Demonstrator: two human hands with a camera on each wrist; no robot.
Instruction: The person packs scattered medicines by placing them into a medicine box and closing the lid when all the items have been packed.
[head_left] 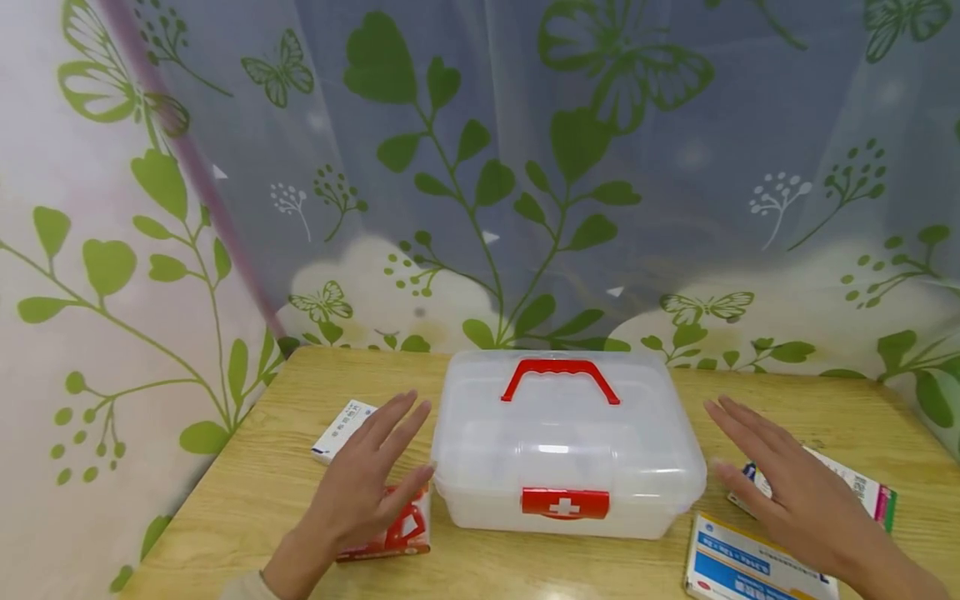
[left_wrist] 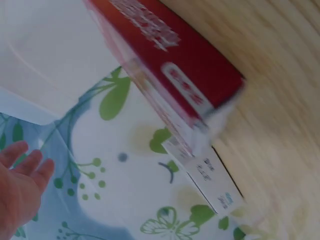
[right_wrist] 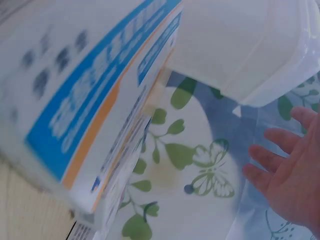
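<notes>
A translucent white first-aid box point(head_left: 487, 450) with a red handle point(head_left: 562, 367) and a red latch point(head_left: 566, 503) bearing a white cross stands on the table, its lid down. To its left hovers my left hand point(head_left: 363, 479), fingers extended and holding nothing, above a red medicine box point(left_wrist: 195, 60). My right hand point(head_left: 795, 487) is on the other side, also with straight fingers and nothing held. Under and near it lie a blue-and-white medicine box point(head_left: 742, 567) and a white medicine box with a pink and green end point(head_left: 862, 483), both partly covered by the hand.
A small white medicine box point(head_left: 341, 429) lies left of the first-aid box, behind my left hand. The wooden table point(head_left: 247, 500) meets a curtain point(head_left: 465, 208) with green leaves and butterflies at its back and left.
</notes>
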